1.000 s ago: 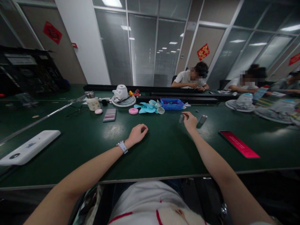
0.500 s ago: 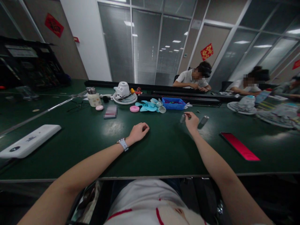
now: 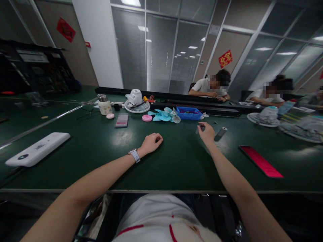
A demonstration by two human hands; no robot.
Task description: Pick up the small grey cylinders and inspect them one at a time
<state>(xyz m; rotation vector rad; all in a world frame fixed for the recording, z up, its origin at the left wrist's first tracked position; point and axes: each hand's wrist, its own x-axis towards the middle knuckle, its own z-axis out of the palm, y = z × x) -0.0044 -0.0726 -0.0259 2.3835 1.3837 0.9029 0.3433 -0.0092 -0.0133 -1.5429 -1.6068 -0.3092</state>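
My left hand rests on the green table with its fingers curled in. No object shows in it. Over to the right, my right hand has its thumb and fingers bent together at the tips, pinching a small silvery cylinder that looks like a battery. The fingers partly cover it. A second grey battery lies on the table just right of that hand. Beyond the hands are light blue fan blades, a pink round disc and a blue tray with small parts.
At the back stand a white fan head on its grille and a cream bottle. A white device lies at left, a red-screened phone at right. More fan parts are at far right. Co-workers sit across the table.
The whole view has shifted slightly to the right and down. My right hand now covers more of the pinched battery. My left hand stays curled on the table.
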